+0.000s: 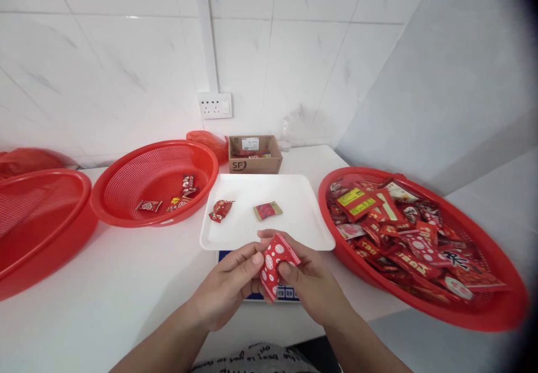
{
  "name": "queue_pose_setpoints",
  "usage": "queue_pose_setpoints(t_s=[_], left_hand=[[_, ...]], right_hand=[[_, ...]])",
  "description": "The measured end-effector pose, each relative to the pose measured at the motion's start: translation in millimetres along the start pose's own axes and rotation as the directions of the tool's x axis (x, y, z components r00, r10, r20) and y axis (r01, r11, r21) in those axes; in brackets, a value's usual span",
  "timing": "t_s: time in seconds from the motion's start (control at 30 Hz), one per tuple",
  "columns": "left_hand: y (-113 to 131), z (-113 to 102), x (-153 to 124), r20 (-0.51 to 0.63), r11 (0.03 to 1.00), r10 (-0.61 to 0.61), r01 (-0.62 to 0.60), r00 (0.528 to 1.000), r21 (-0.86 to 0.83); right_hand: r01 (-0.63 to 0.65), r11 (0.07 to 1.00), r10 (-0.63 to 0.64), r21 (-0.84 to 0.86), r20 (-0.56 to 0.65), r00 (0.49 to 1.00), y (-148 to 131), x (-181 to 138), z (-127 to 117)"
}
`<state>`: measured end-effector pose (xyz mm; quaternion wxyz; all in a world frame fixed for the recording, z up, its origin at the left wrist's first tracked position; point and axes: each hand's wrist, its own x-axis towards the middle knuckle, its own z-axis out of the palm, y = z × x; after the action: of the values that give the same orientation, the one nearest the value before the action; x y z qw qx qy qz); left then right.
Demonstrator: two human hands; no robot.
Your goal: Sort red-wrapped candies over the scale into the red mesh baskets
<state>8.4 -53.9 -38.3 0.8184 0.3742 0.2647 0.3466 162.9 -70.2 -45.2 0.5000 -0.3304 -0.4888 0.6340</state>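
A small red candy packet [274,263] with white round prints is held between both hands, in front of a white tray. My left hand [229,283] pinches its left side with thumb and fingers. On its right side, my right hand [313,280] presses with the thumb while the fingers lie behind. Two pieces rest on the white tray [294,193]: a twisted red wrapped candy [221,210] at left and a flat red-and-gold packet [267,211] near the middle. Below the tray shows part of a blue scale [286,293], mostly covered by the hands.
A red basket [500,317] heaped with packets stands at right. Another red basket [126,176] at left holds several candies, and a further red basket [42,221] is at far left. A cardboard box [255,165] with packets stands behind the tray, beside a red bag [210,142].
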Motion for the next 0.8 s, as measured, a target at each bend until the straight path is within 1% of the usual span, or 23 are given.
queue_pose_setpoints(t_s=[0.1,0.17,0.27,0.33,0.4,0.47,0.53,0.63,0.7,0.8], left_hand=[[-0.2,0.2,0.9,0.028,0.999,0.009,-0.01,1.0,0.031],[-0.6,0.7,1.6,0.007,1.0,0.007,-0.007,1.0,0.025],[-2.7,0.5,2.2,-0.006,1.0,-0.02,0.02,1.0,-0.007],[-5.0,-0.2,2.3,0.013,0.999,-0.031,0.032,0.999,-0.03],[-6.5,-0.9,2.0,0.035,0.999,-0.026,0.028,0.999,-0.04],[-6.4,-1.1,1.7,0.033,0.999,-0.015,0.017,0.999,-0.041],[-5.1,-1.2,1.7,0.017,0.999,-0.017,0.018,1.0,-0.047],[-3.9,-2.1,2.8,0.016,0.994,-0.06,0.061,0.998,-0.09],[-4.7,-3.3,3.9,0.021,0.988,-0.093,0.094,0.995,-0.121],[-6.8,-4.4,5.0,0.004,0.986,-0.107,0.107,0.994,-0.132]], right_hand=[[-0.013,1.0,0.014,-0.021,0.011,1.0,0.7,-0.4,-0.9],[-0.031,0.999,0.032,-0.021,0.022,0.999,1.3,-0.5,-0.5],[-0.043,0.999,0.042,0.026,0.019,0.999,2.2,0.1,1.6],[-0.036,0.997,0.037,0.064,-0.001,0.999,3.1,0.8,2.8],[-0.025,0.994,0.028,0.103,-0.031,0.999,3.9,1.5,3.2],[-0.027,0.992,0.033,0.124,-0.046,0.998,4.2,1.7,2.8],[-0.031,0.995,0.036,0.099,-0.049,0.998,3.8,1.5,2.3],[-0.045,0.997,0.046,0.057,-0.021,0.999,2.3,1.1,2.8],[-0.053,0.997,0.053,0.061,-0.009,0.999,1.4,1.4,4.1],[-0.065,0.996,0.065,0.068,-0.005,0.998,0.7,3.0,6.0]])
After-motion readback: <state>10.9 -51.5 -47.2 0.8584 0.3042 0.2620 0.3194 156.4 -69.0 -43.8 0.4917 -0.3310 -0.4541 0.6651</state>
